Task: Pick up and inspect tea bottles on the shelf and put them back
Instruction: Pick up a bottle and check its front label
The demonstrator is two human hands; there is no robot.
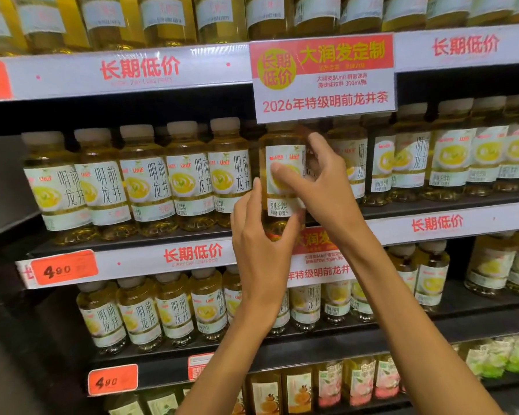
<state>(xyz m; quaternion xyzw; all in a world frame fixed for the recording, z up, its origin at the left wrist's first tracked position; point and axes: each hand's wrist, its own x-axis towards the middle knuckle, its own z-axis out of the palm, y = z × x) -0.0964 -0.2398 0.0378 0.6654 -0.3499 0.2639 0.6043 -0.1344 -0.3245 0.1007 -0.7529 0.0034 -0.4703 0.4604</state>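
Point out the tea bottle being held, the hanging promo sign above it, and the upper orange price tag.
held tea bottle [283, 187], head view, on its label.
promo sign [324, 77], head view, sign's middle.
orange price tag [64, 268], head view, tag's middle.

Golden-yellow tea bottle [282, 175], white label with yellow bowl; red-lettered white shelf strip [138, 71]; orange price tag [64, 267]

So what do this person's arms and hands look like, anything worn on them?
Both arms are bare through the forearms, with no sleeves visible. The left hand and right hand wear no gloves, and no rings, watch or bracelet show. The fingers have short, plain nails.
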